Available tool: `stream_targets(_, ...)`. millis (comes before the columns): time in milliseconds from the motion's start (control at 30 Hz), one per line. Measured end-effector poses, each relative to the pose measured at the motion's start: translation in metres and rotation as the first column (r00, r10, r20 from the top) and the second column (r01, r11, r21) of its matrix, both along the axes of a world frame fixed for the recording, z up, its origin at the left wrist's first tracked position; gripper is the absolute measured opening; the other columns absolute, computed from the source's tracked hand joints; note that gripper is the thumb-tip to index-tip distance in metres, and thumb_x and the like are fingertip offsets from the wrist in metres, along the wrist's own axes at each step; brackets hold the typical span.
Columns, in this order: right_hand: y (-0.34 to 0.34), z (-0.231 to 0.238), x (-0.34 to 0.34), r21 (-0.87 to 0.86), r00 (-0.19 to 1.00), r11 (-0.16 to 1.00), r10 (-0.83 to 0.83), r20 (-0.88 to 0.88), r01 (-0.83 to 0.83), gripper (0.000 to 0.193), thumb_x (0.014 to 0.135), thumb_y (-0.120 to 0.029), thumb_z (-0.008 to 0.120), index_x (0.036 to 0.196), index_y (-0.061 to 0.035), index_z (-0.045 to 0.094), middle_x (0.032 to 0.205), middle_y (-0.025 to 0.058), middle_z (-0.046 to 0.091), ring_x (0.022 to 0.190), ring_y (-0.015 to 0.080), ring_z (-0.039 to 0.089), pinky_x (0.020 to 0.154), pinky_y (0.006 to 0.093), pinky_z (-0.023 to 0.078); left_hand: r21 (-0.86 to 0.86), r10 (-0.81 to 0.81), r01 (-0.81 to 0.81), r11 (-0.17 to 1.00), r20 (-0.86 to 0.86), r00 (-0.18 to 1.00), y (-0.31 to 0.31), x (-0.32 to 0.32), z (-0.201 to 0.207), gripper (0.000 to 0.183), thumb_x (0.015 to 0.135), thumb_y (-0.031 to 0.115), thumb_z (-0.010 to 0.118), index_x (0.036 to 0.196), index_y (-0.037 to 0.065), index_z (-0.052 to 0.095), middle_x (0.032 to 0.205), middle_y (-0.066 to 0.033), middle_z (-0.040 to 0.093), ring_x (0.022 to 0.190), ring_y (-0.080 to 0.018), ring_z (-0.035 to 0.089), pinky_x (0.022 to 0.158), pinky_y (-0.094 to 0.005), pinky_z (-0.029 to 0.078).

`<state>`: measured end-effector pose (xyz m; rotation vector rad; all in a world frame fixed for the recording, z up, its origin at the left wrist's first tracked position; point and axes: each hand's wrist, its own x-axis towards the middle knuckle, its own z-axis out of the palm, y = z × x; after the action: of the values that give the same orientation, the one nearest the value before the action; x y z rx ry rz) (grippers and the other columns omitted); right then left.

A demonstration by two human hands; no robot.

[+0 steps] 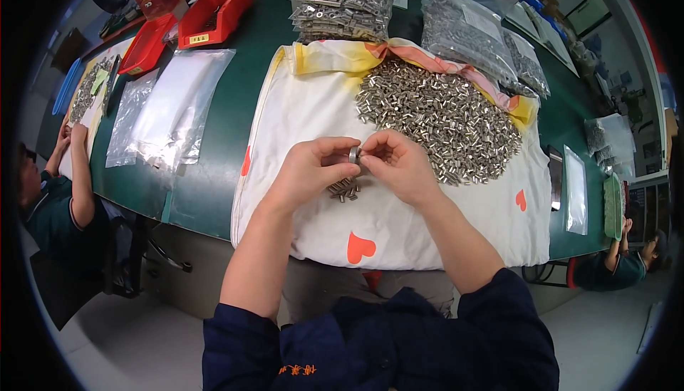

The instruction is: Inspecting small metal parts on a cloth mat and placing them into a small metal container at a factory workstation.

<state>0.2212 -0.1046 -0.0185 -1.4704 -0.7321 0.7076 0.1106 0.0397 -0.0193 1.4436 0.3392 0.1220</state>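
Note:
My left hand (310,169) is closed, its thumb and fingers pinching a small grey metal ring (354,154) above the cloth. My right hand (400,166) meets it from the right, fingertips pressed together at the ring's edge; whatever lies between them is too small to make out. Below the left hand, partly covered by it, sits a small heap of metal sleeves (346,191). A much larger pile of shiny short metal cylinders (445,120) spreads just beyond the right hand. Both piles rest on a white cloth (313,231) with red hearts.
Bulging clear bags of metal parts (342,3) (467,31) stand at the back of the green table (214,199). Flat plastic bags (174,106) and red bins (214,17) are on the left. Another person (68,191) works at far left, one more (620,266) at far right.

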Motion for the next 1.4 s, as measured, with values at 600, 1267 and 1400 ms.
stream_targets(600, -0.002, 0.011, -0.004, -0.032, 0.97, 0.999, -0.016, 0.242, 0.024, 0.012, 0.074, -0.004, 0.066, 0.083, -0.002, 0.058, 0.078, 0.0055, 0.061, 0.072, 0.0117, 0.061, 0.065, 0.0241, 0.049, -0.022, -0.007, 0.007, 1.0, 0.021, 1.0, 0.0, -0.002, 0.004, 0.037, 0.075, -0.003, 0.065, 0.112, -0.004, 0.057, 0.094, -0.0068, 0.064, 0.084, -0.01, 0.061, 0.074, -0.0216, 0.049)
stream_targets(1267, 0.043, 0.001, 0.036, -0.327, 0.357, 0.868, 0.19, 0.914, 0.373, 0.01, 0.075, -0.014, 0.06, 0.079, -0.0056, 0.064, 0.076, 0.0109, 0.059, 0.077, 0.0277, 0.057, 0.071, 0.0382, 0.045, 0.069, -0.104, 0.108, 0.992, -0.047, 0.993, 0.0, -0.004, 0.007, 0.034, 0.073, 0.005, 0.071, 0.106, 0.001, 0.062, 0.088, -0.001, 0.063, 0.077, -0.0064, 0.057, 0.071, -0.0215, 0.049)
stream_targets(1400, 0.03, 0.003, 0.03, -0.307, 0.292, 0.896, 0.215, 0.932, 0.322, 0.008, 0.073, -0.013, 0.061, 0.076, -0.0055, 0.063, 0.074, 0.0098, 0.059, 0.073, 0.0252, 0.057, 0.069, 0.0365, 0.045, 0.035, -0.068, 0.069, 0.997, -0.02, 0.997, 0.001, -0.004, 0.002, 0.035, 0.074, 0.006, 0.07, 0.107, 0.0, 0.061, 0.084, -0.0008, 0.062, 0.074, -0.0055, 0.056, 0.069, -0.0211, 0.048)
